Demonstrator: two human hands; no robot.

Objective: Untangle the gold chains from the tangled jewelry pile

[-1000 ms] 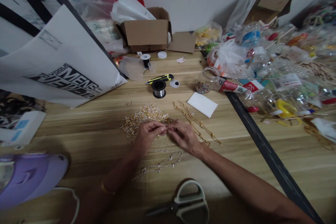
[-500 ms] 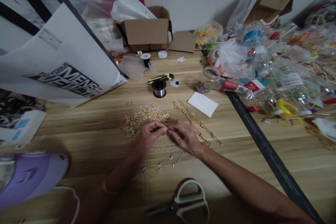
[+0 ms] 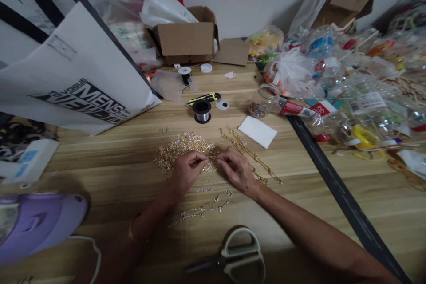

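My left hand (image 3: 189,169) is closed in a pinch at the near edge of a heap of small gold and silver beads or charms (image 3: 181,144). Just right of it, my right hand (image 3: 235,169) pinches too, a small gap between the fingertips. What either hand holds is too small to make out. A silver chain (image 3: 203,208) lies on the table below my hands. Beyond my right hand rest gold chains (image 3: 244,147), laid out in a slant. Large scissors (image 3: 241,253) with pale handles lie at the front.
A spool of clear thread (image 3: 202,113) stands beside a yellow-black utility knife (image 3: 208,97). Right of them are a folded white paper (image 3: 257,132), a jar of beads (image 3: 261,102) and piled plastic bottles and bags. A white shopping bag (image 3: 89,75) and a purple appliance (image 3: 40,226) stand left.
My hands have drawn slightly apart, leaving a gap between the fingertips where they met before. The things on the table have stayed in place.
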